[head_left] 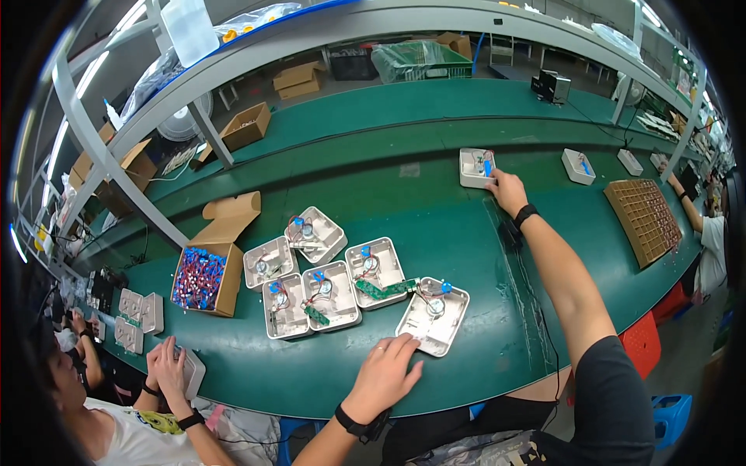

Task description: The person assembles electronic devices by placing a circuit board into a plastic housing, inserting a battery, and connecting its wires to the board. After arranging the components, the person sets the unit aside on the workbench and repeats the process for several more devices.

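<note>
My right hand (509, 194) reaches far forward, its fingers closed on the near right edge of a white plastic housing (471, 177) with a blue part inside. My left hand (383, 378) lies near the table's front edge, fingers stretched and thumb apart. Its fingertips touch the lower left rim of another open white housing (444, 334), which holds a round metal part and a blue connector. A green circuit board (379, 290) spans from that housing to a neighbouring one (388, 250). Several more open housings (336, 281) with wires and round parts sit grouped to the left.
Left of the group stands a cardboard box (227, 299) of blue connectors with wires. A co-worker's hands (167, 369) hold a white housing at far left. At right are a gridded brown tray (643, 221), another housing (578, 167) and a black cable (548, 330). A metal shelf frame (148, 198) rises behind.
</note>
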### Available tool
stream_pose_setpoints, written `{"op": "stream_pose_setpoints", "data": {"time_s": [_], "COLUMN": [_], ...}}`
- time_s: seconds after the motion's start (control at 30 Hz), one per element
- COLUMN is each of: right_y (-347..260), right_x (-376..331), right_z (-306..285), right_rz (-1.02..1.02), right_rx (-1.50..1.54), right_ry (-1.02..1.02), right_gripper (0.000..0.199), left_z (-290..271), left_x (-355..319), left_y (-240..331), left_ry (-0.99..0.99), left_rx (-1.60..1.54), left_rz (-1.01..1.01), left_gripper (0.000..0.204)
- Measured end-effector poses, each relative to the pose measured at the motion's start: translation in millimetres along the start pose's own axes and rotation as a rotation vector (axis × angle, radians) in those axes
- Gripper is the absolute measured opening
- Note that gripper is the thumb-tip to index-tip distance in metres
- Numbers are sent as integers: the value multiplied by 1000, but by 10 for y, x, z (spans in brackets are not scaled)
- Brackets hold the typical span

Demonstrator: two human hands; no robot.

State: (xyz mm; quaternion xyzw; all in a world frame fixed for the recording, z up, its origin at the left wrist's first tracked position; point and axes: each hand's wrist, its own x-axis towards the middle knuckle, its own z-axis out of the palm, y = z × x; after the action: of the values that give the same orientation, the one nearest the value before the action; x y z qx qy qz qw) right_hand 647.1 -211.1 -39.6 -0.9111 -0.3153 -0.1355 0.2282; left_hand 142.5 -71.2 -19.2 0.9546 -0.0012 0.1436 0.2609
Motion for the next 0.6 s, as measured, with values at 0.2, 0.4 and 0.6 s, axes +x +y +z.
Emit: {"op": "stream_pose_setpoints", "data": {"time_s": [0.2,0.4,0.6], "right_y": [-584,-1430,-1496], "right_x": [-598,-1959,-2148], "right_z": [-411,-817,-689], "right_rz": [-345,-696,-676], "right_rx": [304,627,617], "right_ry": [152,-542,-501], "right_gripper": [34,42,36], "left_z": [-9,-27,-88], "left_x": [-288,-344,-132], "left_y": [-163,-172,-12], "left_ry": [92,244,-23], "left_rx": [5,-194,-133], "left_rz": [-24,-267,-267], "left_gripper": [42,65,102]}}
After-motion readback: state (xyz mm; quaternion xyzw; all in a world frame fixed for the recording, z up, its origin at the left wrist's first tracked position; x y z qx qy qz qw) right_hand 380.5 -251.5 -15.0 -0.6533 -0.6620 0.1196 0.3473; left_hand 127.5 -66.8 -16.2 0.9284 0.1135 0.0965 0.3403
